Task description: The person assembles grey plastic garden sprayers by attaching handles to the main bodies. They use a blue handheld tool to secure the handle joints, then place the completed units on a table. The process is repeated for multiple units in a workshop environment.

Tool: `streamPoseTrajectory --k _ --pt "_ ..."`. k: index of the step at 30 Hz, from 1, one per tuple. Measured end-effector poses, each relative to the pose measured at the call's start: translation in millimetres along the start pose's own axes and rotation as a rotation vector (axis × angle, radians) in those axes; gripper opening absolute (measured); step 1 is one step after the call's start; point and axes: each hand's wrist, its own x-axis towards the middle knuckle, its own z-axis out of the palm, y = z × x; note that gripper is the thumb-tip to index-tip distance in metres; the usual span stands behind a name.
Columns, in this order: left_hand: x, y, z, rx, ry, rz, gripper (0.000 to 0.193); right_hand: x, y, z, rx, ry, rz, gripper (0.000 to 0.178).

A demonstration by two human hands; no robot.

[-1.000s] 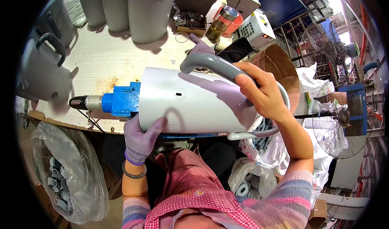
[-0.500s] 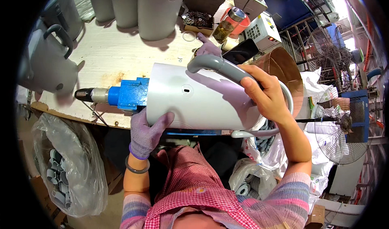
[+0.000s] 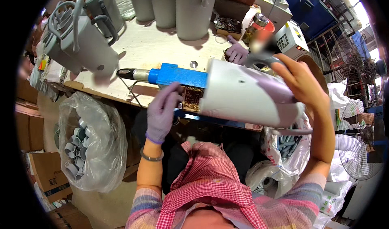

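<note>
A light grey cylindrical kettle body (image 3: 243, 93) lies on its side, its near end around a blue metal machine arm (image 3: 182, 75). My right hand (image 3: 302, 81), bare, is closed around the curved grey handle (image 3: 265, 60), which is smeared by motion. My left hand (image 3: 162, 113), in a purple glove, is off the body, beside a small open box (image 3: 192, 98) of brass-coloured small parts. Its thumb and fingertips are drawn together; whatever they may hold is too small to make out. A small hole shows in the body's side.
Several grey kettles (image 3: 194, 16) stand at the back and left of the white table (image 3: 142, 46). A purple glove (image 3: 237, 52), a jar (image 3: 255, 26) and a box of small metal parts (image 3: 227, 25) lie beyond. Below are bags of grey plastic parts (image 3: 91, 148); a fan (image 3: 358, 152) stands right.
My left hand has let go of the kettle body's rim and moved to the box of brass-coloured parts. The body has turned and tilted with my right hand on its handle. The view has shifted.
</note>
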Motion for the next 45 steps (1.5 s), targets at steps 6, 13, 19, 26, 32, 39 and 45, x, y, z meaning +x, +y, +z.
streamPoseTrajectory --k 6,13,19,26,32,39,45 --pt "47.1 -86.0 47.5 1.172 -0.557 0.076 0.048 -89.3 74.2 -6.0 0.081 0.139 0.192 0.029" --pt "50.6 -98.1 51.8 0.857 -0.499 0.117 0.025 -169.6 128.7 16.6 0.34 0.31 0.323 0.028" --pt "43.6 -95.0 38.8 0.799 -0.152 0.211 0.024 -190.5 153.9 36.5 0.493 0.393 0.328 0.028" --pt "30.0 -88.4 33.3 0.792 -0.113 0.219 0.018 -195.8 167.0 51.0 0.465 0.46 0.363 0.026" --pt "23.3 -93.9 30.9 0.431 -0.058 -0.01 0.026 -197.8 184.5 62.9 0.38 0.494 0.345 0.022" --pt "12.1 -25.8 53.5 0.893 -0.118 0.343 0.018 -203.4 177.6 60.4 0.502 0.47 0.425 0.024" --pt "9.2 15.7 73.2 0.511 -0.258 -0.008 0.021 -214.5 188.9 62.5 0.46 0.46 0.458 0.026"
